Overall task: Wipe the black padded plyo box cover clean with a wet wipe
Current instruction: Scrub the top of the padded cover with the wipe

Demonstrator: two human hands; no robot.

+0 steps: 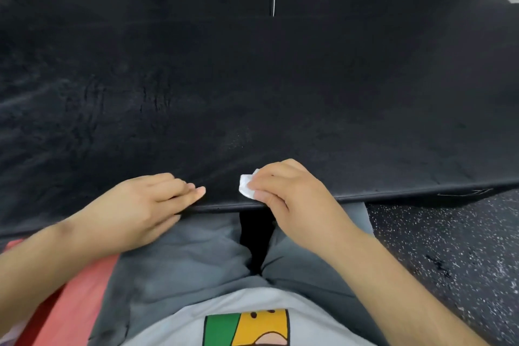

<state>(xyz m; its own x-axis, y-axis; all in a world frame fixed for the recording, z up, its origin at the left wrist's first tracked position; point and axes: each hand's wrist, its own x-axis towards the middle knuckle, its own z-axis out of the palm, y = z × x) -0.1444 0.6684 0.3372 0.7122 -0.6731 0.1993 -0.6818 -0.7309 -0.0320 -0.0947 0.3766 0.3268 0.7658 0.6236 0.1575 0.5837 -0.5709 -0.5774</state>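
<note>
Low down, right hand (pixel 283 191) pinching wet wipe (pixel 247 187); left hand (pixel 148 205) flat, fingers straight, on cover (pixel 252 78)

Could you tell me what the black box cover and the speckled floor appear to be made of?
Plyo box cover: probably matte vinyl or leatherette, going by its fine wrinkled grain. Floor: likely rubber gym flooring, black with white flecks.

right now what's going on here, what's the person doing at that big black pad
A person is leaning over the black padded plyo box cover to wipe it. Their right hand grips a crumpled white wet wipe and holds it against the cover's near edge. The left hand rests on the same edge a little to the side, fingers fairly straight, holding nothing. The two hands are not touching.
</note>
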